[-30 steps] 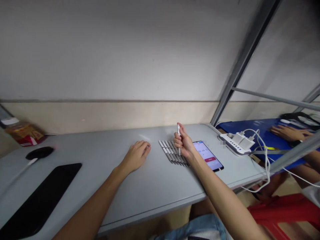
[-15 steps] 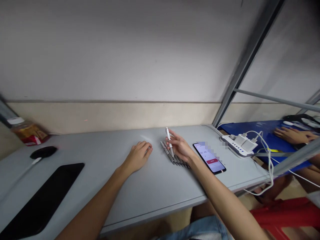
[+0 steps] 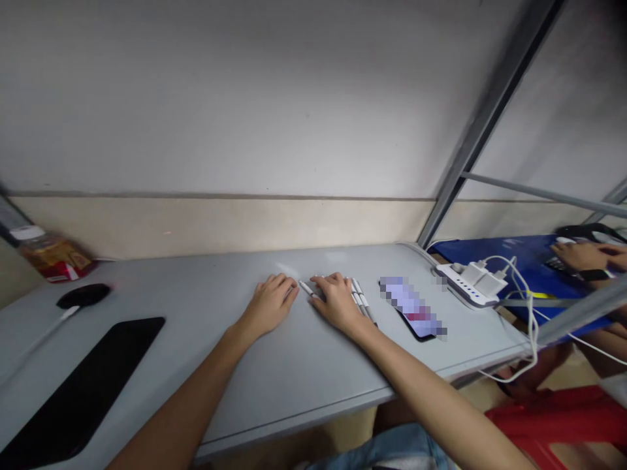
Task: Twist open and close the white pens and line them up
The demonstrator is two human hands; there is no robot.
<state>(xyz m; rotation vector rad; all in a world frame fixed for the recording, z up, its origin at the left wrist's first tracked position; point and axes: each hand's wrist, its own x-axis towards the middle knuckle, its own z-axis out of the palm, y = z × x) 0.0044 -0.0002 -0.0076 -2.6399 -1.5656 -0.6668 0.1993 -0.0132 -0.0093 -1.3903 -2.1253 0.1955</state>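
Note:
On the grey desk (image 3: 274, 372), my left hand (image 3: 271, 303) rests palm down with nothing in it, its fingers loosely stretched and slightly bent. Just to its right, a white pen with a dark lower part (image 3: 306, 288) lies slanted, its lower end between the thumb and index finger of my right hand (image 3: 337, 300). That hand is low over the desk and partly covers a row of several similar pens (image 3: 361, 297), which show on its right side. The middle of the row is hidden under the palm.
A phone (image 3: 411, 310) lies right of the pens, near a white power strip (image 3: 467, 285) with plugs and cables. On the left are a black mat (image 3: 93, 385), a round black pad (image 3: 83, 296) and a bottle (image 3: 53, 254). Another person's hands (image 3: 582, 254) are at the far right.
My right hand has come down and left from above the row, bringing the raised pen to the desk at the row's left end. My left hand has stayed in place.

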